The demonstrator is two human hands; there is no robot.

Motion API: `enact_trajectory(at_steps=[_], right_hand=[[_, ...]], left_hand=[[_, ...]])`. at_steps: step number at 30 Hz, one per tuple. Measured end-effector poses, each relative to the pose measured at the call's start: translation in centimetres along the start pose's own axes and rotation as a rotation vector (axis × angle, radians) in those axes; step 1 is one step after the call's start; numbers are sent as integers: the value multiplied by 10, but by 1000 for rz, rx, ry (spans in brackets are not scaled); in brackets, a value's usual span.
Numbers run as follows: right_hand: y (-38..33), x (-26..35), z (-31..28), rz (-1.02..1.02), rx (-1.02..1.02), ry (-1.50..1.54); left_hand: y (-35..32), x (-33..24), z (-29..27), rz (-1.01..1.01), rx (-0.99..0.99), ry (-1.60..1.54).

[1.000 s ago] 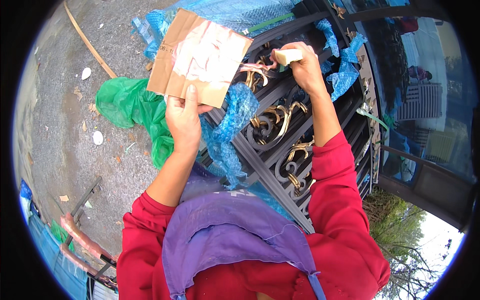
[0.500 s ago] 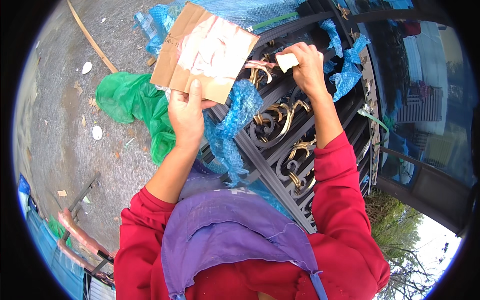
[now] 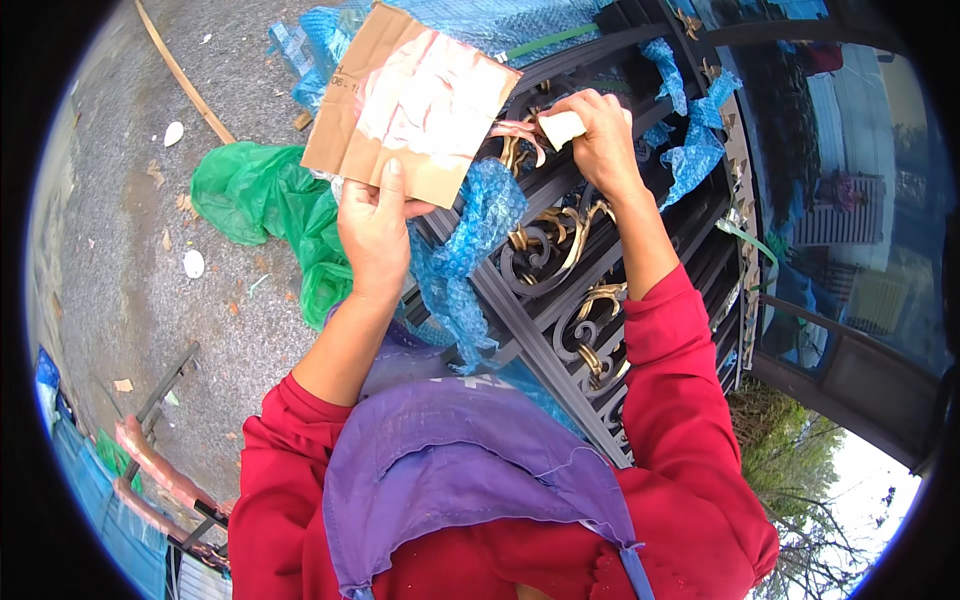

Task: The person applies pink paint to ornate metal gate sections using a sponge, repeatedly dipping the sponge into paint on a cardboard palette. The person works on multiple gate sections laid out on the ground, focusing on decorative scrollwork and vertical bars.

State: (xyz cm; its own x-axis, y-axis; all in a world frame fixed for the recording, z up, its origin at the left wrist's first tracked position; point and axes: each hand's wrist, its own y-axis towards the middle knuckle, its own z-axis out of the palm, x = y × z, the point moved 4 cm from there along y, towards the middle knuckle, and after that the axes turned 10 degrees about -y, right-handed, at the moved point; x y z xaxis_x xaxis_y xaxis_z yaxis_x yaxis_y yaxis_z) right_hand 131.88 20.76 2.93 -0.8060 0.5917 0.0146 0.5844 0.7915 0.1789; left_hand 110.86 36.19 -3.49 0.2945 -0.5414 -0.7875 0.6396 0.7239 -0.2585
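Observation:
My left hand point(image 3: 375, 230) grips a square of brown cardboard point(image 3: 335, 140) by its lower edge, thumb on top. A shiny pinkish, wet-looking smear covers much of the cardboard's face. In my right hand point(image 3: 608, 145) is a small cream-coloured pad that looks like sponge point(image 3: 562, 130), pinched over a dark metal gate panel point(image 3: 530, 345). The pad is close to a pinkish curled metal leaf point(image 3: 520, 130), beside the cardboard's right edge; whether they touch I cannot tell. Gold-coloured leaves point(image 3: 575, 235) and black scrolls run down the panel.
Blue bubble wrap point(image 3: 480, 215) hangs around the panel's bars and lies beyond it. Left of it, green plastic sheeting point(image 3: 265, 195) rests on the gravelly ground. A dark glazed frame point(image 3: 840, 200) stands on the right. Copper-coloured bars point(image 3: 165, 475) lie at lower left.
My right hand has shifted slightly left with the cream pad, nearer the cardboard and the pinkish leaf. My left hand and the cardboard have hardly moved.

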Motion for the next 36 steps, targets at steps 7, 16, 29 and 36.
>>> enact_trajectory(at_steps=[7,16,29,36], right_hand=[[1,10,2,-112,6,49],[-2,5,4,-121,5,33],[-1,7,-12,-24,-69,6],[-18,19,-13,-137,65,-30]], left_hand=[[0,0,0,4,-6,-3],[0,0,0,-5,-7,11],[1,1,1,8,-4,4],[-2,-2,2,0,-17,52]])
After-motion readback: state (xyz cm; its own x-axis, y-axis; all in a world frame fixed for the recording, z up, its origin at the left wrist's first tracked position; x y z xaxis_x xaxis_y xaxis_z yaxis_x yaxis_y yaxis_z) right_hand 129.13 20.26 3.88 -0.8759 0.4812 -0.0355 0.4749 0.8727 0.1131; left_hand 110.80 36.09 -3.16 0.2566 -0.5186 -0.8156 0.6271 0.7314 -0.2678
